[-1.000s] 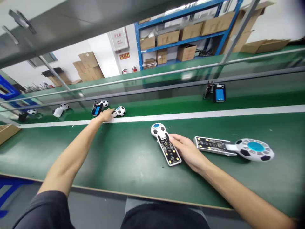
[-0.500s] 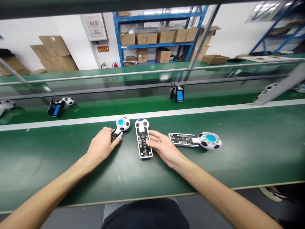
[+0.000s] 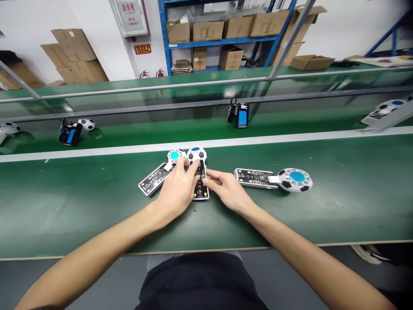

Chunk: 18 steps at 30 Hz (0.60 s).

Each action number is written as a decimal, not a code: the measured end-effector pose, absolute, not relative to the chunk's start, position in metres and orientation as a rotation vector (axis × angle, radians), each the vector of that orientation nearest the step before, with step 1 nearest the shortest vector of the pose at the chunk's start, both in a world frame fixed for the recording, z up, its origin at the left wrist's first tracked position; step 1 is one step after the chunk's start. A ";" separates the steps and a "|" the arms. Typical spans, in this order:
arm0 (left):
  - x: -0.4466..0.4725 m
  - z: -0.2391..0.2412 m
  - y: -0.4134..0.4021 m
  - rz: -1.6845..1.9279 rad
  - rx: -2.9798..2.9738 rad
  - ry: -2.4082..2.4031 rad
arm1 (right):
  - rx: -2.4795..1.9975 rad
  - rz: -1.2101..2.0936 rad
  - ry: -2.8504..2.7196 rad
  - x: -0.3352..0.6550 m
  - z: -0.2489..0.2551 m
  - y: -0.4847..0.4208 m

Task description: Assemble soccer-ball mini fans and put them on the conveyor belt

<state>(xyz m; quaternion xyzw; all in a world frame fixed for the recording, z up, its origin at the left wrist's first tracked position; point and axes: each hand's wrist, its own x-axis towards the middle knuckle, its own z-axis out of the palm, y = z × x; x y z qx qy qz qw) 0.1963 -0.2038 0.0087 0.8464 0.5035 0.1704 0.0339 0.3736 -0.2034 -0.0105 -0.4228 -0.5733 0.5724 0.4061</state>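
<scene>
A soccer-ball-patterned unit (image 3: 201,193) with a long exposed black circuit board lies on the green bench in front of me. My left hand (image 3: 178,185) reaches over its left side, fingers bent onto the board near the ball-shaped head and partly covering it. On the right edge, my right hand (image 3: 228,190) pinches the same unit between thumb and fingers. A second such unit (image 3: 153,180) lies slanted just to the left, its turquoise-centred head beside the middle one. To the right rests a third unit (image 3: 256,178), lying sideways and untouched.
Beyond the white strip (image 3: 135,150), a green belt (image 3: 155,133) carries more units, including an opened one with a blue battery-like block (image 3: 242,117). A metal post (image 3: 392,116) stands at far right. Blue shelving with cardboard boxes (image 3: 208,31) is behind.
My left hand has let go of the left unit and moved right onto the middle one. My right hand stays at the middle unit's right edge. The camera view has shifted slightly.
</scene>
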 end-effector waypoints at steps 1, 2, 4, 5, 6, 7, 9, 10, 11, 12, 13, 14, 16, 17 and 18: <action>0.196 0.008 -0.203 0.525 2.600 1.541 | -1.065 1.443 -1.457 0.374 -0.010 -0.204; 0.196 0.006 -0.203 0.538 2.598 1.520 | -1.057 1.452 -1.460 0.374 -0.010 -0.204; 0.195 0.004 -0.202 0.612 2.574 1.458 | -1.027 1.477 -1.481 0.375 -0.009 -0.204; 0.195 0.003 -0.202 0.675 2.544 1.428 | -1.016 1.475 -1.502 0.376 -0.009 -0.203; 0.195 0.002 -0.202 0.746 2.503 1.401 | -1.007 1.463 -1.528 0.376 -0.009 -0.203; 0.194 0.001 -0.202 0.815 2.453 1.375 | -0.992 1.448 -1.560 0.377 -0.010 -0.203; 0.194 -0.001 -0.201 0.920 2.348 1.331 | -0.963 1.402 -1.619 0.376 -0.011 -0.203; 0.195 -0.002 -0.200 0.958 2.299 1.318 | -0.957 1.369 -1.640 0.375 -0.013 -0.204; 0.195 -0.004 -0.199 0.991 2.251 1.306 | -0.960 1.329 -1.656 0.373 -0.014 -0.204; 0.195 -0.005 -0.198 1.020 2.202 1.291 | -0.976 1.279 -1.664 0.372 -0.016 -0.206; 0.195 -0.006 -0.197 1.049 2.151 1.275 | -1.006 1.217 -1.664 0.370 -0.018 -0.207; 0.195 -0.007 -0.196 1.081 2.097 1.263 | -1.039 1.157 -1.660 0.367 -0.019 -0.208; 0.194 -0.009 -0.195 1.135 1.995 1.237 | -1.086 1.075 -1.642 0.364 -0.022 -0.210; 0.194 -0.010 -0.195 1.155 1.954 1.227 | -1.095 1.057 -1.631 0.362 -0.024 -0.210; 0.194 -0.011 -0.194 1.173 1.924 1.219 | -1.094 1.049 -1.614 0.361 -0.025 -0.210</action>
